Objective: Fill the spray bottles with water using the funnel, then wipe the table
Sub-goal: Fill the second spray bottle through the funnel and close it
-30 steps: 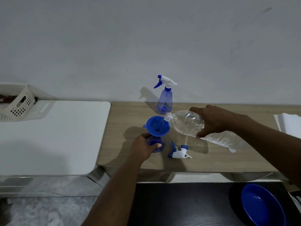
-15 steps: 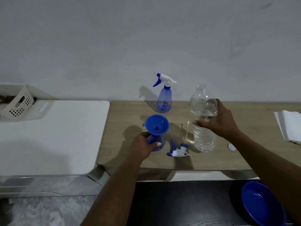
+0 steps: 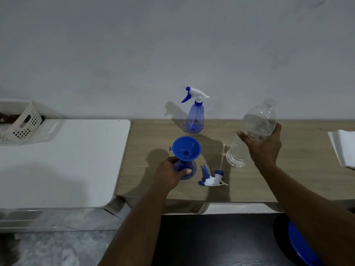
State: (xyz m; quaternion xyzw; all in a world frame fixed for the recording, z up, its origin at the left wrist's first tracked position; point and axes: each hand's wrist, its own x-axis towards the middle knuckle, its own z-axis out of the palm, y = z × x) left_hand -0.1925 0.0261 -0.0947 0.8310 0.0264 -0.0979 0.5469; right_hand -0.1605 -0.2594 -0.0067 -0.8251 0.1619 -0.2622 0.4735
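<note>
My left hand point(image 3: 171, 174) grips a blue spray bottle point(image 3: 187, 168) without its head, standing on the wooden table point(image 3: 278, 181). A blue funnel point(image 3: 186, 148) sits in the bottle's neck. My right hand point(image 3: 264, 146) holds a clear, uncapped water bottle point(image 3: 251, 131) upright and slightly tilted, to the right of the funnel, its base near the table. The loose white-and-blue spray head point(image 3: 212, 178) lies on the table between my hands. A second blue spray bottle point(image 3: 195, 116) with its head on stands at the back by the wall.
A white table point(image 3: 57, 160) adjoins on the left, with a white perforated basket point(image 3: 17, 123) at its back. Folded white cloth point(image 3: 343, 148) lies at the wooden table's right edge. A blue bowl point(image 3: 301, 248) sits lower right, below the table.
My right hand has tipped the water bottle back from pouring into the funnel to upright and moved it right. My left hand has kept its grip on the spray bottle.
</note>
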